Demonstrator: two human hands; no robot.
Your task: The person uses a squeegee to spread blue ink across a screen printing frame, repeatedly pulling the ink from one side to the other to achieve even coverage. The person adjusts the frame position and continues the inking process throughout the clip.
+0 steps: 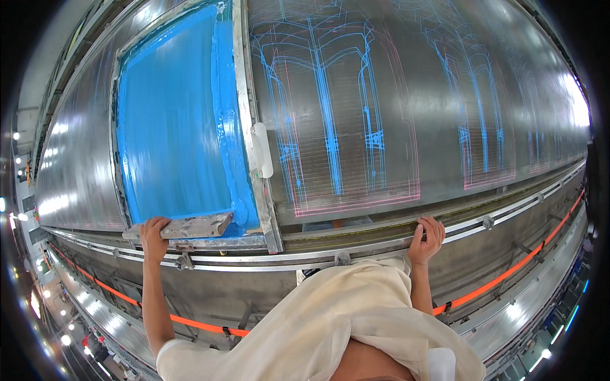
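Note:
A screen-printing frame (241, 82) lies on the long table at the left, its mesh (175, 120) coated in bright blue ink. Along its near end rests a worn, grey, ink-stained squeegee (197, 227). My left hand (154, 236) is closed around the squeegee's left part, fingers over the top. Thicker blue ink gathers by the squeegee's right end and up the mesh's right side. My right hand (428, 240) is beside the metal rail at the table's near edge, fingers curled in, with nothing visible in them. Whether it touches the rail is hard to tell.
Blue and pink line patterns (330, 127) are printed on the shiny grey table (438, 127) to the right. A white handle-like piece (262, 150) is on the frame's right side. The metal rail (292, 261) runs along the near edge, with an orange strip (495, 278) below it.

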